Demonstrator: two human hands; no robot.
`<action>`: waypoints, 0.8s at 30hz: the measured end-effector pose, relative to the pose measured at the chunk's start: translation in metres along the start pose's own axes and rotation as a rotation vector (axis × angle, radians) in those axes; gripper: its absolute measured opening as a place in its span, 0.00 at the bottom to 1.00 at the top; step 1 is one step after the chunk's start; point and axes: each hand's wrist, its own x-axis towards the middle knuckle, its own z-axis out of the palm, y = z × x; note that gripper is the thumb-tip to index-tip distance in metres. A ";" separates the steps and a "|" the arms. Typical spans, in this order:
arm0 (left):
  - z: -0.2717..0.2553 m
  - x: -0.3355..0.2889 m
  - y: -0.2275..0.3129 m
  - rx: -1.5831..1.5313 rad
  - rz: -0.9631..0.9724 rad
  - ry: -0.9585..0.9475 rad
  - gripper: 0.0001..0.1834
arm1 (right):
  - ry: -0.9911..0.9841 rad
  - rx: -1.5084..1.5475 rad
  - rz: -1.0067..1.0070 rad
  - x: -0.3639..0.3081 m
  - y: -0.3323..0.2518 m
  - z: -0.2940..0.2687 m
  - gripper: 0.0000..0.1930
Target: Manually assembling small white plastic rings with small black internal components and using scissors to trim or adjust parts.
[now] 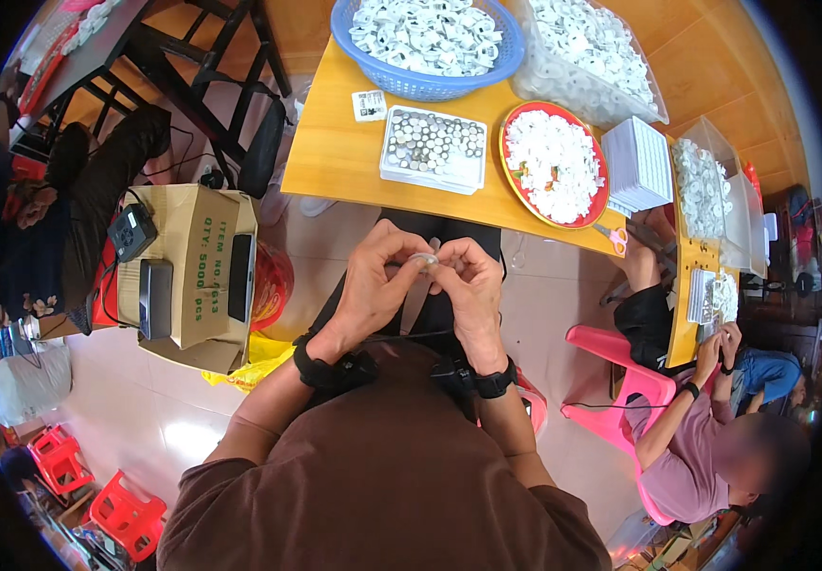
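Above my lap, just off the table's near edge, my left hand (377,278) and my right hand (469,287) meet at the fingertips. Between them they pinch a small round, pale piece (424,258); its exact kind is too small to make out. On the wooden table (330,157) in front lies a clear plastic box (435,178) of silvery coin-like discs. To its right stands a red round tray (506,171) piled with small white plastic parts. A blue basket (427,88) behind the box is heaped with larger white parts.
A clear bin (587,100) of white parts and stacked white trays (637,162) stand at the right, with pink-handled scissors (617,238) on the edge. An open cardboard box (197,266) is left of me. A co-worker sits right on a pink chair (653,385).
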 end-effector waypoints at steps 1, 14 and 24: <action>0.000 0.000 -0.001 -0.007 0.008 0.001 0.05 | 0.000 -0.005 0.009 0.000 0.000 0.000 0.05; 0.002 0.000 0.013 -0.129 -0.003 -0.016 0.06 | -0.031 0.097 0.081 -0.005 -0.024 0.006 0.04; 0.005 -0.006 0.010 -0.066 0.068 0.020 0.08 | -0.009 0.142 0.092 -0.005 -0.010 0.005 0.04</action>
